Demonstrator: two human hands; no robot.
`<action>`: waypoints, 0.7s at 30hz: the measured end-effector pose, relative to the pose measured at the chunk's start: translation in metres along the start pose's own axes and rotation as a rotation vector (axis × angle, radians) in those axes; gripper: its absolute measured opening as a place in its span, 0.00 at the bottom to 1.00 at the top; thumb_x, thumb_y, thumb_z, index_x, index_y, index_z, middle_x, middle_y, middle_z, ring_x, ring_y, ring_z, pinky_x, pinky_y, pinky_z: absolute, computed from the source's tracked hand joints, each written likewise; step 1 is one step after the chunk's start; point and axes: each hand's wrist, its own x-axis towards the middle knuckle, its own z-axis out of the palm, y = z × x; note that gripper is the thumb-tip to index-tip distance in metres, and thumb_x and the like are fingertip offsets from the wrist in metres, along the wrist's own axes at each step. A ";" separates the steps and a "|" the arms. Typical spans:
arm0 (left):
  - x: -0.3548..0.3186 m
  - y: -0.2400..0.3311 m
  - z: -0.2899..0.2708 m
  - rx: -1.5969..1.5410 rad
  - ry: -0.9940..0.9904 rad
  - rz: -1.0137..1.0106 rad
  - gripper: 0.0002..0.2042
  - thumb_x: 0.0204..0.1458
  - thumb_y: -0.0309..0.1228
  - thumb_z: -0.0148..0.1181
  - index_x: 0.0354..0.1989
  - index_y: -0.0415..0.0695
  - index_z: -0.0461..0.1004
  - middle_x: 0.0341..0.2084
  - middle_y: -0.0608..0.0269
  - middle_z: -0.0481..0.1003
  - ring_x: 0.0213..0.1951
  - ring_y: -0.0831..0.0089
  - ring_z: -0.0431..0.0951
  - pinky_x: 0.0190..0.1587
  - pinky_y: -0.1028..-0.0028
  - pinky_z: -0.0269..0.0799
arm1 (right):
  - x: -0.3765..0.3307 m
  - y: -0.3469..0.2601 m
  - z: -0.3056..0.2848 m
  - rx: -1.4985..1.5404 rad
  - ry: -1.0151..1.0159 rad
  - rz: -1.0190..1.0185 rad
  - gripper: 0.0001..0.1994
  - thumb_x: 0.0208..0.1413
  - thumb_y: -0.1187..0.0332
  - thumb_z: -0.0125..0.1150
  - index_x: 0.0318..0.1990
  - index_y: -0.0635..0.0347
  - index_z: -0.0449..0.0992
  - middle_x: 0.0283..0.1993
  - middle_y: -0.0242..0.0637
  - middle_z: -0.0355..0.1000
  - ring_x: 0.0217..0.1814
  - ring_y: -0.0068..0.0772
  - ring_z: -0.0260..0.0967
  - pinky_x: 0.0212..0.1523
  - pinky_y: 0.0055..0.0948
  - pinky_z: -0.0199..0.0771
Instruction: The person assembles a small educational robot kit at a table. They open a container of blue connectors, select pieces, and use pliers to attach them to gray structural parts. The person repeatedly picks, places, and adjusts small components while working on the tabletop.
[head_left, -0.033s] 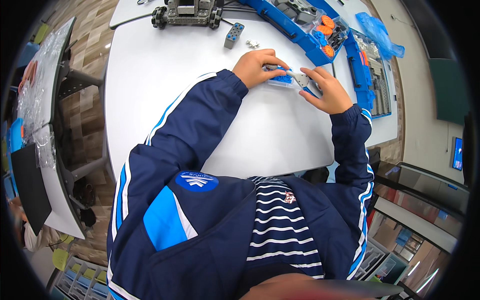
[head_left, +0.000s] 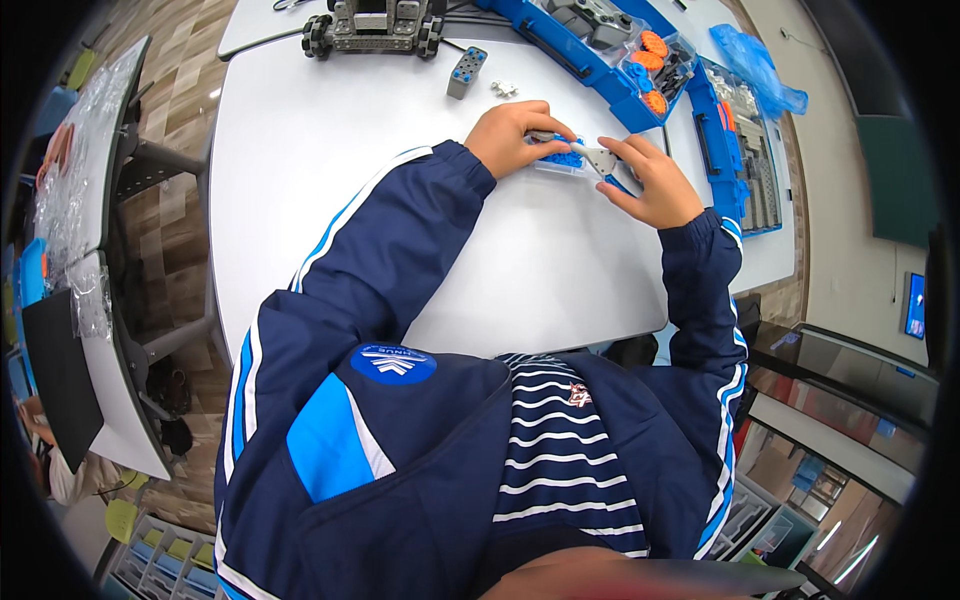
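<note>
Over the white table, my right hand is closed round a pair of pliers with a grey metal head and blue handles. The jaws point left, toward the fingertips of my left hand. That hand is closed in a pinch on a small grey part at the tip of the pliers; its exact kind is too small to tell. Just below the fingers lies a shallow clear tray of small blue pieces, partly hidden by my left hand.
A grey block with blue pegs stands beyond my left hand, near small white pieces. At the back is a grey wheeled robot. An open blue case and another blue parts case lie right, by a blue plastic bag.
</note>
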 end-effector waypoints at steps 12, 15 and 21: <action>0.005 0.004 -0.010 -0.110 0.075 -0.133 0.13 0.60 0.37 0.65 0.46 0.42 0.80 0.29 0.68 0.67 0.32 0.76 0.70 0.37 0.74 0.67 | -0.005 -0.003 -0.020 0.022 0.141 0.082 0.28 0.54 0.61 0.72 0.61 0.60 0.74 0.46 0.45 0.75 0.38 0.43 0.74 0.40 0.35 0.76; 0.020 0.014 -0.014 -1.093 0.243 -0.246 0.18 0.69 0.44 0.52 0.49 0.39 0.74 0.33 0.69 0.64 0.37 0.77 0.68 0.41 0.74 0.65 | 0.000 -0.020 -0.029 -0.011 0.264 0.026 0.28 0.54 0.61 0.72 0.62 0.59 0.74 0.44 0.43 0.76 0.37 0.40 0.73 0.38 0.33 0.75; 0.030 0.025 -0.020 -1.198 0.160 -0.202 0.17 0.73 0.46 0.40 0.43 0.46 0.69 0.35 0.69 0.64 0.42 0.75 0.67 0.46 0.74 0.62 | 0.024 -0.056 -0.019 -0.159 0.347 -0.096 0.26 0.52 0.60 0.70 0.59 0.59 0.76 0.39 0.40 0.75 0.40 0.43 0.75 0.41 0.36 0.76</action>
